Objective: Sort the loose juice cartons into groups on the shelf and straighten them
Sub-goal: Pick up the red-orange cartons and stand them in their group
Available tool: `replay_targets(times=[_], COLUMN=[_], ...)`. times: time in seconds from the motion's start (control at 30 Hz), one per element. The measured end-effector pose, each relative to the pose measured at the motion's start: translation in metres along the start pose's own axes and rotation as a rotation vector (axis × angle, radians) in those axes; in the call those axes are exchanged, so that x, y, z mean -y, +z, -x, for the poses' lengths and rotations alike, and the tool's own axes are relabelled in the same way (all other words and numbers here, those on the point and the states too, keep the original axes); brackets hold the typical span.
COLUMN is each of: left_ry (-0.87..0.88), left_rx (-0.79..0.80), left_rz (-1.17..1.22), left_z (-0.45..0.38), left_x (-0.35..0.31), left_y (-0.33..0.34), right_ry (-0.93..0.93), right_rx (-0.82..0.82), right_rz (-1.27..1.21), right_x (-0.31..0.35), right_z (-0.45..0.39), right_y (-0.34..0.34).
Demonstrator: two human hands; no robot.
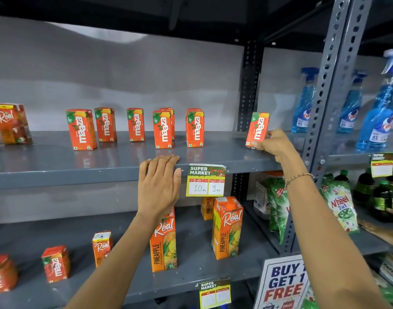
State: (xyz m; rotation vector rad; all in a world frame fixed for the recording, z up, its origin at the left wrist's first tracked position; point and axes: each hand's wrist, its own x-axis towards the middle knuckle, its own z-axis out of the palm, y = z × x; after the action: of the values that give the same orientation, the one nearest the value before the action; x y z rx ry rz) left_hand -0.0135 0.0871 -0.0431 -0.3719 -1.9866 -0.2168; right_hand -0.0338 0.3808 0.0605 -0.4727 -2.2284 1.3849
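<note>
Juice cartons stand scattered along the upper shelf: a loose row of small orange Maaza cartons near the middle, some one behind another, and a larger Real carton well apart at the far left. The right hand grips one more Maaza carton low on its side at the shelf's right end, tilted, its base at or just above the shelf surface (which of the two is hard to tell). The left hand holds nothing and lies flat over the shelf's front lip, just beside the price tag. The low, one-sided grip looks risky: the carton could tip or twist when carried toward the row, and set down carelessly it might knock its closely spaced neighbours over.
</note>
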Motion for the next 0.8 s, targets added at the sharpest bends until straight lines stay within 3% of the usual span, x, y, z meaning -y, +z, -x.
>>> replay_targets(times=[0.2, 0.4, 0.8], left_ry=[0.019, -0.056, -0.192], left_rx=[0.093, 0.102, 0.102], left_rz=[-0.013, -0.082, -0.181], left_z=[0.001, 0.015, 0.029], left_x=[0.018, 0.084, 0.226], left_y=[-0.017, -0.043, -0.099], right_ry=[-0.081, -0.211, -0.295], right_rx=[0.039, 0.127, 0.343], right_rz=[-0.031, -0.108, -0.162], right_x=[0.012, 0.049, 0.124], right_z=[0.03, 0.086, 0.155], right_y=[0.009, 0.03, 0.171])
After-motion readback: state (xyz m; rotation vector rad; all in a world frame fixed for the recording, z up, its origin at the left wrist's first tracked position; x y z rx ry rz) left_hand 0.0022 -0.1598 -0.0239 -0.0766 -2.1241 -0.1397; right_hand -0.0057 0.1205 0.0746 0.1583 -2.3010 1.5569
